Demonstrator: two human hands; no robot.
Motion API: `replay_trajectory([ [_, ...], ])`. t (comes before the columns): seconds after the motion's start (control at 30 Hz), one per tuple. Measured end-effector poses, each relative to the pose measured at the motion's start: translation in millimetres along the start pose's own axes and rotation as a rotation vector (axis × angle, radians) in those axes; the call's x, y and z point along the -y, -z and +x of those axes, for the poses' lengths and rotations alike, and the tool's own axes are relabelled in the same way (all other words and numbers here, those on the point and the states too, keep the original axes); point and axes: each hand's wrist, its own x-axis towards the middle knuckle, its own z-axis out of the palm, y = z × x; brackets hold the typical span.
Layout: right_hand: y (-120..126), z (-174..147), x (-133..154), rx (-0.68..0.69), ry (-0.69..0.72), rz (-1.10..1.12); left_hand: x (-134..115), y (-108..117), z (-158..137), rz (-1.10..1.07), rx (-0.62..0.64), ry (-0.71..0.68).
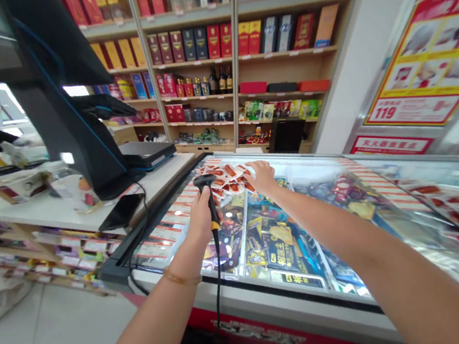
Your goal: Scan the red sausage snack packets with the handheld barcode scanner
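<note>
My left hand [202,214] is wrapped round the handle of a black barcode scanner [204,180], whose cable hangs down in front of the freezer. The scanner's head is over the left edge of a pile of small snack packets [227,179], white with reddish-brown food pictures. These packets lie on the glass lid of a chest freezer [241,232]. At the pile's right side, my right hand [263,178] reaches in with its fingers apart, touching or just over the packets. Whether it grips one is hard to make out.
Left of the freezer, a counter [167,177] bears a black checkout terminal [67,114], a scale [147,153], a dark phone [121,211] and food bowls [17,186]. Another person is partly visible behind it. Shelves [195,67] of boxes and bottles line the back wall.
</note>
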Motion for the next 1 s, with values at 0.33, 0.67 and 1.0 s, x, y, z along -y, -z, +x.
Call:
replay_trajectory([
  [0.33, 136.2, -131.2, -175.9, 0.034, -0.162, -0.280, 49.0, -128.0, -27.2, -0.006, 0.328, 0.107],
  [0.67, 282.1, -222.3, -324.9, 0.348, -0.381, -0.465, 94.6, -136.5, -24.4, 0.157, 0.372, 0.081],
  [1.0, 247.0, -204.9, -309.2, 0.296, -0.273, -0.370, 96.3, -137.0, -31.0, 0.181, 0.415, 0.047],
])
